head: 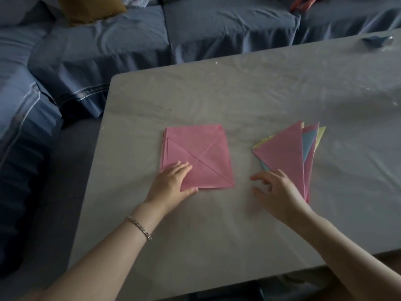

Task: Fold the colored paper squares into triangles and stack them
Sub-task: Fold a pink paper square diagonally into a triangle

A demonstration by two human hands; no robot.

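Left fingers (180, 168) flat on pink squares (201, 144), right fingers (268, 175) spread empty, table (217, 94), blue sofa (217, 29)

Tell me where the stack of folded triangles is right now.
In the head view, the stack of folded triangles lies on the table, right of the pink squares, with the right hand at its near corner.

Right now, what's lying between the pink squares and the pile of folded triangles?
Nothing: in the head view, only bare table shows between the pink squares and the folded triangles, with the right hand at the gap's near end.
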